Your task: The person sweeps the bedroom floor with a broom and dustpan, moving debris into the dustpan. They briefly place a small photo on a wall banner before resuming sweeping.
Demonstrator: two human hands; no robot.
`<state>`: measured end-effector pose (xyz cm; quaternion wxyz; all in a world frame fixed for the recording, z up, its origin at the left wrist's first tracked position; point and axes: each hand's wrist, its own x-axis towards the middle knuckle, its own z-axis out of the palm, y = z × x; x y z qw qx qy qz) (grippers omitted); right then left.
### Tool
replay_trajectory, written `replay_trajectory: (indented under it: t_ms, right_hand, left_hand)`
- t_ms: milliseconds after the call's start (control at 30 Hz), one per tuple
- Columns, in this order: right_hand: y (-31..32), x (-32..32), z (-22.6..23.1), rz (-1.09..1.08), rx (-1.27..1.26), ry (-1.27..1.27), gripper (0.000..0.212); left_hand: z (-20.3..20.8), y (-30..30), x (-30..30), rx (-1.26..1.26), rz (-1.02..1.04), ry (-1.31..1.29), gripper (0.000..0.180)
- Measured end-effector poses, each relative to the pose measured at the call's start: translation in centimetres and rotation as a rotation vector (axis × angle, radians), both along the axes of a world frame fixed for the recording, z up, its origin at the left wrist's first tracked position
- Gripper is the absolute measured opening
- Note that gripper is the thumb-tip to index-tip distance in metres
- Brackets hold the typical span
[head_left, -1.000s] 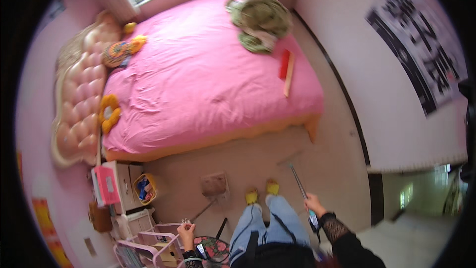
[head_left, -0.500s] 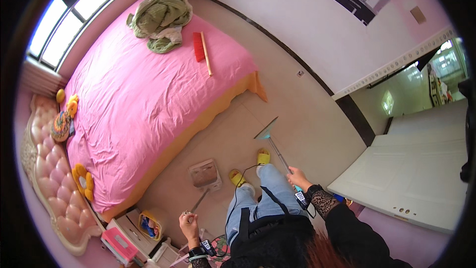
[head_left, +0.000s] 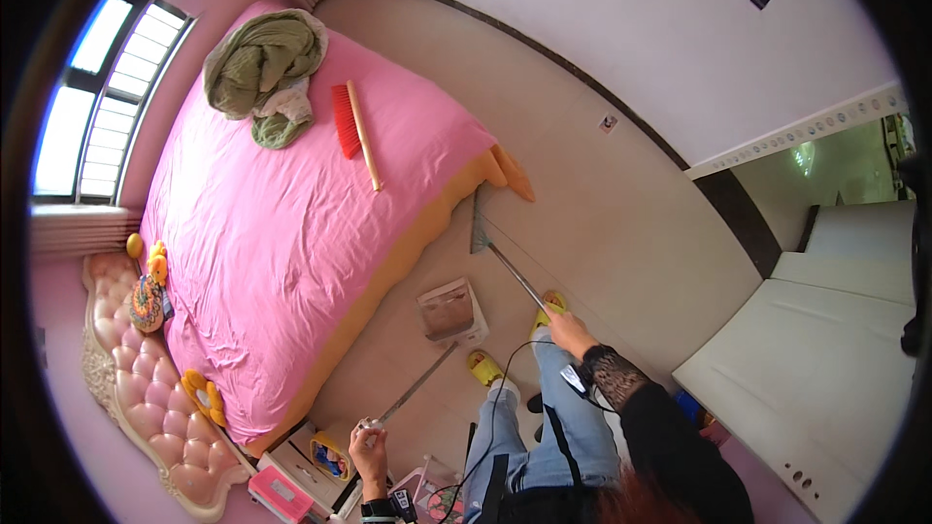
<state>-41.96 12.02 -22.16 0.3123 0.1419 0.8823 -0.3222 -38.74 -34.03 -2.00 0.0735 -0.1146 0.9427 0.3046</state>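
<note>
My right hand (head_left: 571,332) grips the handle of a long-handled broom (head_left: 515,270) with a flat triangular head. That head rests on the floor against the hanging orange edge of the bed cover, near the bed's corner. In my left hand (head_left: 368,448) is the upper end of the long handle of a dustpan (head_left: 470,328). Its pan sits on the floor between the bed and my feet, with a brownish inside; whether dirt lies in it I cannot tell. The broom head and the pan are apart.
The bed (head_left: 282,262) with its pink sheet fills the left side. On it lie a red bed brush (head_left: 361,136) and a crumpled green blanket (head_left: 267,63). A white door (head_left: 825,369) stands at the right. Beside the headboard is a nightstand (head_left: 296,451). A cable hangs across my legs.
My right hand has moved the broom forward and left, from the open floor to the bed's edge. My left hand still holds the dustpan. The whole view has turned somewhat.
</note>
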Motion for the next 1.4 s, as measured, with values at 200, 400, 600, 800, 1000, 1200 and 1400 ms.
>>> replay_trajectory:
  t_ms: [200,400,600,800,1000,1200,1400]
  right_hand:
    - [6.4,0.5,-4.6,-0.215,-0.040,-0.103,0.049]
    - [18.4,11.2,-0.2,-0.378,0.082,-0.110,0.055]
    - [20.0,15.4,4.1,-0.558,0.185,-0.151,0.054]
    - [23.2,5.9,2.2,-0.561,0.138,0.002,0.059]
    - [27.7,-13.8,-1.3,-0.402,0.178,0.037,0.058]
    - [29.1,-21.0,-6.8,-0.443,0.122,0.128,0.052]
    - [26.2,-4.2,-3.2,-0.620,0.132,-0.030,0.057]
  left_hand:
    - [-0.3,8.7,-6.5,-0.071,-0.104,-0.025,0.016]
    - [0.6,15.8,-11.7,-0.137,-0.368,0.000,0.016]
    - [0.1,19.6,-16.1,-0.296,-0.633,0.021,0.019]
    - [-1.5,21.9,-19.5,-0.238,-0.565,-0.154,0.013]
    - [-2.6,22.9,-23.2,-0.246,-0.611,-0.112,0.012]
    - [-2.6,24.1,-25.2,-0.197,-0.547,-0.183,0.015]
    - [-2.9,24.9,-27.0,-0.173,-0.549,-0.116,0.013]
